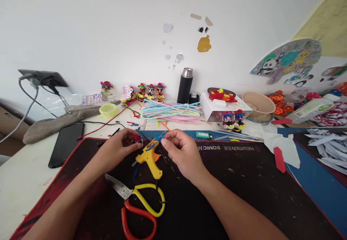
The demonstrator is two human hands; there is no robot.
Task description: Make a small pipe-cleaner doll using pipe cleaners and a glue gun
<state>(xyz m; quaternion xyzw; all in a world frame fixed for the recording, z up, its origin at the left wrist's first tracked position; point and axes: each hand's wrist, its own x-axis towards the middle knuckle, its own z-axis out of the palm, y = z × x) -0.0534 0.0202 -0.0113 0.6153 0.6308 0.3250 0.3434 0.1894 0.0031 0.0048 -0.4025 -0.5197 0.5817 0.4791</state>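
My left hand (120, 148) is closed around a small doll head (137, 139) with a dark red top and a pale lower part. Between the thumb and fingers of my right hand (183, 151) is a bit of blue pipe cleaner (159, 137), close above the nozzle end of a yellow glue gun (150, 160). That glue gun lies on the black mat between both hands. Nearer to me rest scissors (141, 204) with one yellow and one red handle, their blades pointing up and left.
Pastel pipe cleaners (172, 110) lie in a bundle behind the mat (244, 189). Several finished dolls (150, 91), a black thermos (185, 86) and a white box (207, 106) stand by the wall. A phone (66, 146) lies left; white strips (328, 148) lie right.
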